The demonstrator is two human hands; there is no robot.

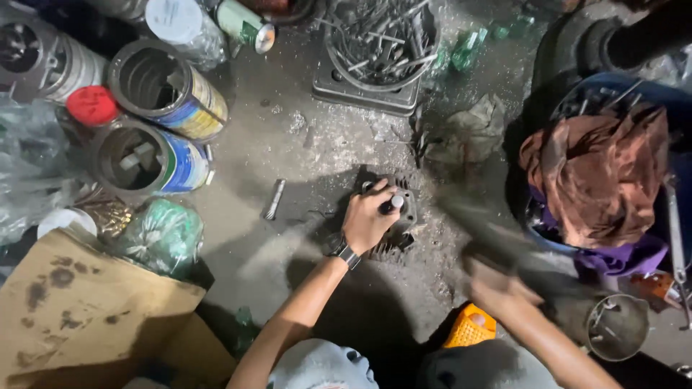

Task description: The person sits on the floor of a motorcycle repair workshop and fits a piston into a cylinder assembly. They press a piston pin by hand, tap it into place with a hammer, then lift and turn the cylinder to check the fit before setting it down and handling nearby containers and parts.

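Note:
My left hand (367, 218), with a watch on the wrist, grips a small rod-like tool with a pale round end (396, 202), held upright on a dark finned metal block (401, 223) that lies on the dusty concrete floor. My right hand (497, 284) is blurred by motion and holds a long dark tool (484, 232), whose blurred length reaches up and left toward the block. What kind of tool it is cannot be made out.
Open tin cans (169, 90) and plastic bags lie at the left, with a cardboard box (86, 317) below them. A basin of metal rods (378, 39) sits at the top. A blue tub with rags (602, 180) stands right; a loose bolt (274, 199) lies on the floor.

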